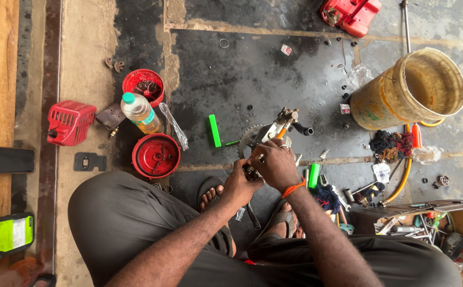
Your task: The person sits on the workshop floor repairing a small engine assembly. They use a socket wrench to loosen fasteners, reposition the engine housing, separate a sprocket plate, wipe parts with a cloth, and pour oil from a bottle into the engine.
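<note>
A small engine part (274,128) with a toothed metal disc and a dark spout sits on the oily floor just ahead of my feet. My right hand (275,162), with an orange thread at the wrist, is closed over the near end of that part. Right beside it my left hand (239,183) grips the same spot from below. What lies between the fingers is hidden. A dark curved handle (253,215) hangs down under the hands.
A red round cover (156,155), a red bowl (143,86), a plastic oil bottle (140,112) and a red engine housing (70,122) lie to the left. A large yellowish bucket (409,90) stands at right. Green tools (214,131), rags and a cluttered tool tray (422,220) surround me.
</note>
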Motion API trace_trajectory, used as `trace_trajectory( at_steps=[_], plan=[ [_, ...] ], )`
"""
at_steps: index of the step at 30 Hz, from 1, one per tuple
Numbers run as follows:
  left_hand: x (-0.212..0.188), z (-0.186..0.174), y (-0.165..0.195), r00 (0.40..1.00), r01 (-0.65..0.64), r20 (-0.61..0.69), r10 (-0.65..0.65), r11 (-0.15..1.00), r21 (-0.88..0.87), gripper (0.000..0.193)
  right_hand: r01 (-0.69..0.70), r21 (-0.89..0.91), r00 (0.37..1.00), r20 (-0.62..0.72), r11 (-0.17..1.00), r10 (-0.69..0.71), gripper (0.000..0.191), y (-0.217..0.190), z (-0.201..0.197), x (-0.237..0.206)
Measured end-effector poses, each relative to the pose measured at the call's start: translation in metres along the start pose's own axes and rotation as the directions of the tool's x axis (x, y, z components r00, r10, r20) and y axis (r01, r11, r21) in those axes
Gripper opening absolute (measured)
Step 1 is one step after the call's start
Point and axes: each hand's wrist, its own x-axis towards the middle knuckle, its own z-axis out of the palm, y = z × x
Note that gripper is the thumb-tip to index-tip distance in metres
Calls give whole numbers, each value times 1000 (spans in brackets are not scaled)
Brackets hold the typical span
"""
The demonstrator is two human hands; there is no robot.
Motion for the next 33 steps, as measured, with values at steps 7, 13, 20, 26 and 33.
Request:
trace_trajectory(
  at_steps=[7,13,20,26,33],
  plan=[
    [3,-1,-4,998,-56,-20,58,995,85,72,54,-52,989,-133,997,-61,19,-5,1,-2],
    [4,0,-10,999,-49,7,49,995,81,71,4,-11,998,-69,1000,-4,18,-1,6,-1],
    [6,0,-12,987,-151,-46,155,985,87,68,59,-3,990,-129,998,-59,22,2,8,-3],
    [4,0,-10,984,-155,-63,164,980,121,65,-1,-1,995,-98,1000,1,25,-1,7,0],
    [2,-1,-11,975,-203,-62,213,970,130,67,-21,-214,993,-121,977,-6,19,-6,23,2]
  ],
)
